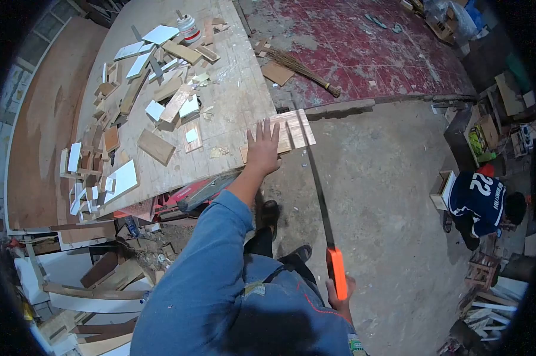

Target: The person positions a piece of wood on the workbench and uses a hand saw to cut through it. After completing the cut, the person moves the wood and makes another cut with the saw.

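My left hand (263,148) lies flat with fingers spread on a thin wooden board (304,132) at the corner of the worktable. The end of this board juts out past the table edge. Low on the right, my right hand (344,292) is wrapped round the orange handle of a handsaw (336,270). Its long dark blade runs up and away from me, crossing the overhanging part of the board, with a dark shadow beside it. Another strip of wood (284,144) shows by the board's near edge.
Wood offcuts (156,146) and a white tub (189,28) cover parts of the worktable (238,77). A straw broom (303,72) rests on the red floor beyond. At right, a person (478,199) bends near a small box (442,190). Scrap boards (96,291) pile up lower left.
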